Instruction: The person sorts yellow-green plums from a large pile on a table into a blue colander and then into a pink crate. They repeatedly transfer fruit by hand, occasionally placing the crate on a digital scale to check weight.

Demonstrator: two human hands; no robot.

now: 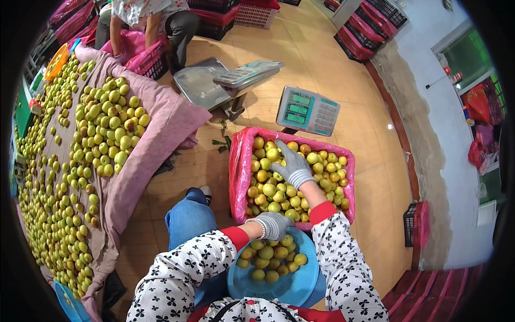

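A pink-lined crate (351, 177) full of round yellow-green fruits, apparently jujubes (269, 189), stands before me. My right hand (293, 163), in a grey knitted glove, lies over these fruits with thumb and fingers spread. Lower down, my left hand (273, 225), gloved alike, is curled over the far rim of a blue plastic mesh basket (281, 290), close to the crate's near edge; its fingertips are partly hidden. Inside the basket, more of the fruits (266, 252) are gathered towards the far side. The basket rests at my lap.
Behind the crate stands a digital scale display (307, 110); another scale (203, 82) is farther left. On the left, a pink cloth (132, 193) carries many loose fruits (106, 120). A person (151, 24) bends over a lined crate (151, 64). Stacked crates (366, 30) stand against the wall.
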